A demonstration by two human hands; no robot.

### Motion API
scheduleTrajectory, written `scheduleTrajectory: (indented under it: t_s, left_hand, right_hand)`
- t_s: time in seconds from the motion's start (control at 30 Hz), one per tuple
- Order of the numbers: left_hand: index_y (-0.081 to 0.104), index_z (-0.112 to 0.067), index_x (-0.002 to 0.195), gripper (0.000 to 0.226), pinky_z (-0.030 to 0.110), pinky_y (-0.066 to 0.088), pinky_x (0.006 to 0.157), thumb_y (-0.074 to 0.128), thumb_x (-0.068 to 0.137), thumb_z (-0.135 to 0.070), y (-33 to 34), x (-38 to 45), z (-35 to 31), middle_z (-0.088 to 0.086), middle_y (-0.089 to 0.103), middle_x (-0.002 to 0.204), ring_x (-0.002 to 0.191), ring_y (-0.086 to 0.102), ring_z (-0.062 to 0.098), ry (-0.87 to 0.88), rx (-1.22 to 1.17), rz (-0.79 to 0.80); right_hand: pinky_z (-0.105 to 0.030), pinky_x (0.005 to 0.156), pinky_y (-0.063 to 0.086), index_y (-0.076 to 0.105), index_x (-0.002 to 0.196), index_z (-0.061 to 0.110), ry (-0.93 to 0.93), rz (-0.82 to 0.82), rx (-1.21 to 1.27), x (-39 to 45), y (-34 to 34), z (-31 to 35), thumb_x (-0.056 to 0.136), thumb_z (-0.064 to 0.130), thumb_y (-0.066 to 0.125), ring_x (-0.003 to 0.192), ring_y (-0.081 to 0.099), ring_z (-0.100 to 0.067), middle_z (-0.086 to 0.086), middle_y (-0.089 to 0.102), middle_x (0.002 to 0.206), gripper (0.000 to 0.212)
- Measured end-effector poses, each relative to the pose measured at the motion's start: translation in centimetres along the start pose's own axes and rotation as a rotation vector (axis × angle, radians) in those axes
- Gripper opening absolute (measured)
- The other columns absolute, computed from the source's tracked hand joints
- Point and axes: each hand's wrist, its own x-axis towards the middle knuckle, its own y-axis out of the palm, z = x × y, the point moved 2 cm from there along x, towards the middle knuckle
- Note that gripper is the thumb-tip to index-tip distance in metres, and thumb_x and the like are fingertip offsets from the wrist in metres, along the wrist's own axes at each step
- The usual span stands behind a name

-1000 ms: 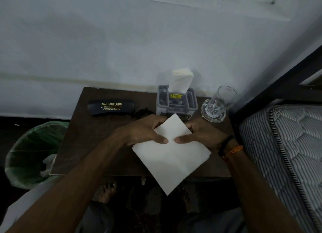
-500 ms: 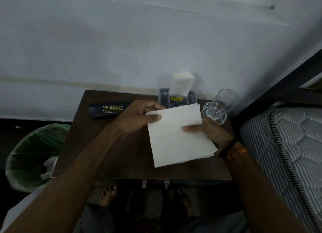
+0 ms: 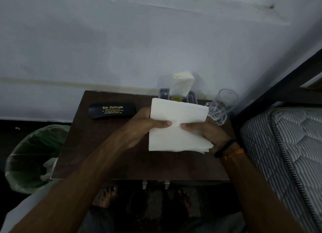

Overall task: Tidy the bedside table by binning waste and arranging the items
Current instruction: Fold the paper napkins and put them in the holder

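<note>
We hold the folded white paper napkin (image 3: pixel 177 128) over the dark brown wooden tabletop (image 3: pixel 97 145), left hand (image 3: pixel 144 128) pinching its left edge and right hand (image 3: pixel 207 133) its right, thumbs nearly meeting across the middle. The grey plastic holder (image 3: pixel 191 97) stands directly behind the napkin, slightly nearer our right hand.

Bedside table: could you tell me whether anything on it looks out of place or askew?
The drinking glass at the back right corner appears tilted, leaning away from upright. The glasses case lies flat, and both hands, left hand and right hand, hold a white napkin evenly.
</note>
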Motion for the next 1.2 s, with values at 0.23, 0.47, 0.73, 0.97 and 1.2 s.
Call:
scheduleTrajectory:
  t_s: [0.23, 0.47, 0.73, 0.97, 1.2]
  left_hand:
    - [0.067, -0.018, 0.115, 0.038, 0.036, 0.059, 0.084, 0.073, 0.081, -0.002, 0.4, 0.0, 0.3, 0.001, 0.074, 0.111, 0.101, 0.07, 0.019, -0.021, -0.025, -0.075]
    - [0.067, -0.012, 0.119, 0.043, 0.046, 0.058, 0.088, 0.074, 0.079, 0.0, 0.6, -0.3, 0.1, 0.007, 0.073, 0.114, 0.107, 0.069, 0.026, -0.029, -0.092, -0.072]
    - [0.068, 0.0, 0.103, 0.033, 0.038, 0.059, 0.074, 0.07, 0.071, 0.01, 0.5, -0.2, -0.1, 0.018, 0.073, 0.099, 0.091, 0.071, 0.031, -0.025, -0.168, -0.016]
    - [0.069, 0.0, 0.086, 0.02, 0.03, 0.056, 0.07, 0.056, 0.076, 0.012, 0.3, -0.3, -0.6, 0.018, 0.067, 0.092, 0.082, 0.066, 0.023, -0.022, -0.212, -0.026]
    - [0.071, -0.01, 0.059, 0.045, 0.028, 0.059, 0.066, 0.043, 0.084, 0.014, 0.4, -0.5, -1.2, 0.01, 0.075, 0.099, 0.103, 0.068, 0.025, -0.077, -0.389, -0.028]
  right_hand:
    - [-0.047, 0.084, 0.057, 0.061, 0.126, 0.01, -0.041, 0.01, 0.026, 0.0, 0.4, 0.2, 0.082, -0.005, 0.067, 0.109, 0.067, -0.033, -0.014, 0.069, 0.12, 0.048]
    - [-0.06, 0.091, 0.052, 0.057, 0.13, 0.004, -0.089, 0.05, 0.058, 0.1, 0.8, 0.2, 0.077, -0.015, 0.067, 0.116, 0.062, -0.038, -0.019, 0.065, 0.126, 0.057]
    - [-0.045, 0.087, 0.057, 0.066, 0.11, -0.007, -0.089, 0.058, 0.035, 0.3, 0.4, 0.0, 0.081, -0.005, 0.064, 0.104, 0.066, -0.036, -0.022, 0.069, 0.112, 0.029]
    - [-0.036, 0.08, 0.059, 0.077, 0.076, 0.001, -0.144, 0.131, 0.141, 0.1, 0.5, 0.7, 0.08, -0.005, 0.054, 0.101, 0.07, -0.033, -0.021, 0.073, 0.105, 0.024]
    - [-0.039, 0.088, 0.057, 0.076, 0.073, 0.007, -0.131, 0.11, 0.125, 0.3, -0.2, 0.9, 0.07, 0.011, 0.068, 0.113, 0.064, -0.036, -0.022, 0.069, 0.115, 0.009]
